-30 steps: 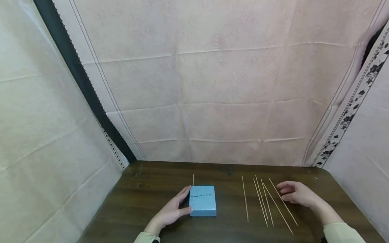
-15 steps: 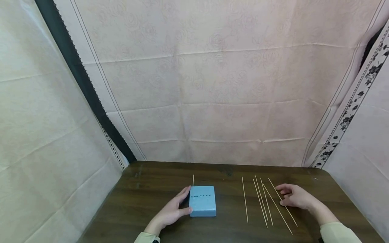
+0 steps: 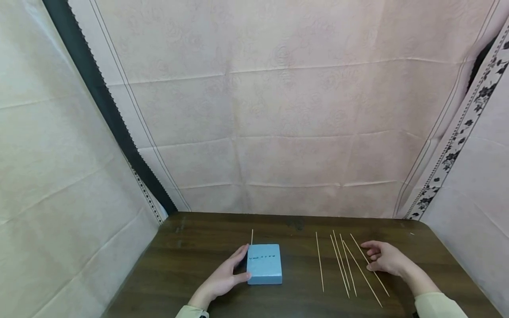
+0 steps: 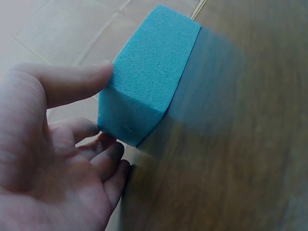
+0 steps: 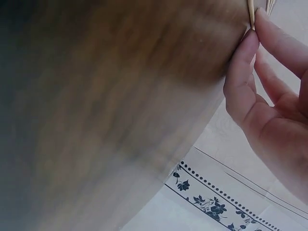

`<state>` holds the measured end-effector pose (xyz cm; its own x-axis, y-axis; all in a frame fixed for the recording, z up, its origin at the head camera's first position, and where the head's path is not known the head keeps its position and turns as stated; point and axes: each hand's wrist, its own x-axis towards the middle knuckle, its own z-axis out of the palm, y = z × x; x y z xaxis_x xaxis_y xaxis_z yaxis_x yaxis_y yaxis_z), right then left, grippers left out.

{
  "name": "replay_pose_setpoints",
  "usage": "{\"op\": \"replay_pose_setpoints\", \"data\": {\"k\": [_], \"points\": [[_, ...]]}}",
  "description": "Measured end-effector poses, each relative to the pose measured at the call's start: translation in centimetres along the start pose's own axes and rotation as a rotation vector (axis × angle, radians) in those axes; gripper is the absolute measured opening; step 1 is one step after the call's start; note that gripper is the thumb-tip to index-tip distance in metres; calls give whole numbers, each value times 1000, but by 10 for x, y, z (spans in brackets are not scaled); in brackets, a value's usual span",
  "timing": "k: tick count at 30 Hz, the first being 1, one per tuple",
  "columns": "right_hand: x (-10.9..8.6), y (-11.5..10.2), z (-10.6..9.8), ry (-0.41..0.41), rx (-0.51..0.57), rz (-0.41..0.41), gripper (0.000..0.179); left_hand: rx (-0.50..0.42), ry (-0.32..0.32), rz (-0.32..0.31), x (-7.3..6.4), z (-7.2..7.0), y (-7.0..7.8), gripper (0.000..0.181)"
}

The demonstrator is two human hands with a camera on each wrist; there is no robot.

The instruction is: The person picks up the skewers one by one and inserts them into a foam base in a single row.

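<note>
My left hand [image 3: 223, 279] grips the left side of a light blue foam block [image 3: 264, 265] on the table, its thumb at the near corner and its fingers along the far side. Dark marks run across the block's top, and in the left wrist view the thumb presses one face of the blue block [image 4: 154, 62]. One thin wooden stick [image 3: 252, 236] pokes up behind its back left corner. At the right, my right hand [image 3: 387, 259] has thumb and index finger apart, right at the rightmost thin wooden stick [image 3: 382, 283]; the thumb overlaps it.
Several more thin wooden sticks [image 3: 320, 263] lie spread between the block and my right hand, some close together and slanting. The dark brown wooden table [image 3: 191, 260] has pale cloth [image 3: 286, 110] hanging behind it and at both sides.
My right hand has moved slightly left, and its thumb and index finger have come closer to the rightmost stick. My left hand and the blue block stay in place.
</note>
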<state>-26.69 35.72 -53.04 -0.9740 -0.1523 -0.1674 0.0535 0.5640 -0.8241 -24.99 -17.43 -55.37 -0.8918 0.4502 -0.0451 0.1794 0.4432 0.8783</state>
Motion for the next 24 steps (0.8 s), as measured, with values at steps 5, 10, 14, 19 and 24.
{"op": "replay_pose_setpoints", "data": {"k": [5,10,14,19,24], "points": [[-1,1,3,24,-5,11,70,4,2,-9,-1,1,0,86],[-3,2,5,28,-8,-3,70,8,5,-9,-1,2,-1,86],[-3,1,4,21,-6,1,70,8,6,-5,0,2,-1,85],[-4,-1,3,14,9,4,71,6,5,-5,1,2,0,85],[-5,-2,2,-9,23,10,72,8,5,-4,2,1,1,85]]}}
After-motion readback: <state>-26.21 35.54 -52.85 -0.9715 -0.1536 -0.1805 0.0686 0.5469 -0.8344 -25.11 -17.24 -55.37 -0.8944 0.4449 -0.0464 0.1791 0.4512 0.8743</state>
